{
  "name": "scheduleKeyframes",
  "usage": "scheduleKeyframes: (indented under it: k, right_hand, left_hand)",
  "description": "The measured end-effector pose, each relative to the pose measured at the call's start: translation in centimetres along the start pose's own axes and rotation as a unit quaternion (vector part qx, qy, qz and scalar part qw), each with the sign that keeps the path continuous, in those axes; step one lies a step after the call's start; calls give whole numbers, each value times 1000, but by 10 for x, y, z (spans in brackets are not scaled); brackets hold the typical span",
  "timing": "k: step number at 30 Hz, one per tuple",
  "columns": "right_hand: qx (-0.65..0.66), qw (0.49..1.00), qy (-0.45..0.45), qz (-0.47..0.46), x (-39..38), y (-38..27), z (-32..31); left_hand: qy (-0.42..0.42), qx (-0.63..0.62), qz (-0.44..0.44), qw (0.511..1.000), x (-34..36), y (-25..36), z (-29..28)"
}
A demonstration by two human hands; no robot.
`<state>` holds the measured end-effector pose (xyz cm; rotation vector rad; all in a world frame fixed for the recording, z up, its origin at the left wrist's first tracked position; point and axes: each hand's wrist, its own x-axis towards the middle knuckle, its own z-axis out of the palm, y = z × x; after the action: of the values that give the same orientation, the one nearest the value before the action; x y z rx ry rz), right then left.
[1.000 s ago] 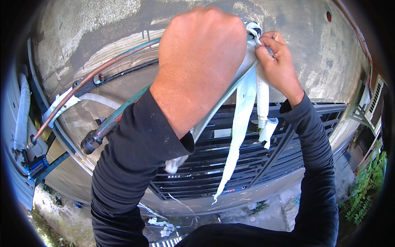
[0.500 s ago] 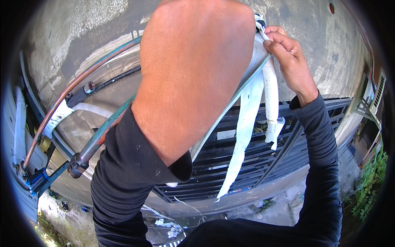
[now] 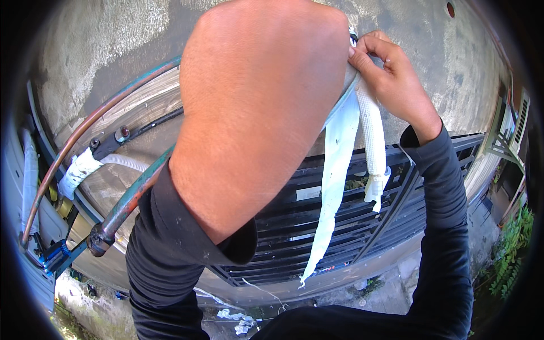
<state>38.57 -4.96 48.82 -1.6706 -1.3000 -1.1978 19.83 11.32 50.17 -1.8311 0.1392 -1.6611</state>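
My left forearm and the back of my left hand (image 3: pixel 260 107) fill the upper middle, hiding its fingers. Right of it, my right hand (image 3: pixel 396 82) is closed in a pinch, thumb and index finger on a thin white strand beside a dark bit (image 3: pixel 353 37). Just below these fingers hangs a white ribbed hose (image 3: pixel 371 127), its lower end wrapped in white tape (image 3: pixel 375 190). Beside the hose a long, flat strip of white tape (image 3: pixel 338 181) dangles to a frayed tip. Part of a grey length with a greenish edge (image 3: pixel 341 105) shows between my arm and the strip.
A bent copper pipe (image 3: pixel 93 119) and a thicker green-red pipe with a dark end (image 3: pixel 122 212) are at the left. Nearby are a white-wrapped bundle (image 3: pixel 79 170) and a white corrugated tube (image 3: pixel 124 162). A black grille (image 3: pixel 289 238) lies below; a stained wall (image 3: pixel 453 73) stands behind.
My right fingers have moved slightly left, nearer my left arm, and cover more of the white strand. My left forearm has shifted a little left. The tape strip hangs slightly differently.
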Motion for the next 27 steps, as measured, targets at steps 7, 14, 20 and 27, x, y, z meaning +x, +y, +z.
scheduleKeyframes:
  k: [7, 14, 20, 27]
  right_hand:
    - [0, 997, 18, -69, -6, 10, 0]
    - [34, 997, -1, -71, -11, 20, 2]
    - [45, 995, 43, -79, -18, 23, 18]
    - [-38, 988, 64, -136, -8, -10, -10]
  left_hand:
    - [3, 20, 9, 1000, 1, -1, -3]
    - [3, -13, 13, 1000, 1, -5, -2]
    - [7, -45, 20, 999, -3, -9, 5]
    - [-2, -53, 100, 994, -6, 2, 9]
